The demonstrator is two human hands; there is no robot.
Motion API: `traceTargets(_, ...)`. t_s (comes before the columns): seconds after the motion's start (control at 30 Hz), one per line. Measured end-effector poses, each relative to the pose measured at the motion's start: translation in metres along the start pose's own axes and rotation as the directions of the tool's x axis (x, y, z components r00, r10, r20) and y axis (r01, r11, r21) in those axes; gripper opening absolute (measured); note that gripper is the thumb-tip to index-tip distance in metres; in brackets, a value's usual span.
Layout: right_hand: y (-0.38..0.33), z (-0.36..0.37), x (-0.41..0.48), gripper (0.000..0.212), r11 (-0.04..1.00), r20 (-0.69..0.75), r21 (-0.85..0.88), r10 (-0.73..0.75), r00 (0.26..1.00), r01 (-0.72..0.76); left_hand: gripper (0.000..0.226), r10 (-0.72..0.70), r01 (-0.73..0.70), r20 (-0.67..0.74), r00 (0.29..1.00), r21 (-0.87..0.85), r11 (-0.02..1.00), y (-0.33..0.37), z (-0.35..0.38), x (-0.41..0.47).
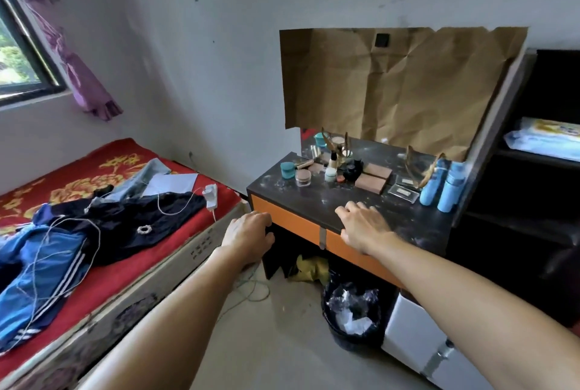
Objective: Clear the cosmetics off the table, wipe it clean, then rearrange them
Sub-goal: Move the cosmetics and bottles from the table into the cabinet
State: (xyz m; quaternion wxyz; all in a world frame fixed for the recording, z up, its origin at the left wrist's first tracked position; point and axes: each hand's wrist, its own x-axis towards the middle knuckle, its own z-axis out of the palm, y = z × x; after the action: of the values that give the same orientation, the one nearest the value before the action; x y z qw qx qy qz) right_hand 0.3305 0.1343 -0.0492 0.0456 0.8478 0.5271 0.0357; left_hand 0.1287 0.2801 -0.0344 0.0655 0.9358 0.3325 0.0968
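I had right hand [361, 226] flat, fingers straight, bracing on the dusty black tabletop [411, 217]; left hand [248, 232] curled, grip unclear

To my left runs a bed [157, 283] under a red blanket [110, 270] with gold flowers. Dark clothes [141, 220] lie heaped on it beside a blue garment [40, 267] with white stripes, and a white charger [211, 196] trails its cable [175, 201] across them. A purple curtain [78, 75] hangs beside the window [18, 59]. Creased brown paper [392, 85] covers the wall ahead of me (a small black square [382, 41] sits near its top edge). On the floor stands a bin [351, 314] with a black liner, something yellow and crumpled [309, 268] behind it. On my right a black shelf [533, 169] holds a pale plastic pack [546, 138].
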Motion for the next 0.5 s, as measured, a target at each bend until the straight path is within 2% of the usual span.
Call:
traceTargets(0.27, -0.014, 0.005, 0.134, 0.039, 0.986, 0.064, 0.143, 0.071, 0.995, -0.08, 0.03, 0.036, -0.033, 0.117, 0.992, -0.028, 0.999, -0.065, 0.01, 0.141)
traceTargets(0.5, 0.003, 0.037, 0.235, 0.035, 0.971, 0.125, 0.19, 0.121, 0.985, -0.144, 0.029, 0.064, -0.061, 0.218, 0.974, -0.019, 0.998, -0.099, 0.054, 0.246)
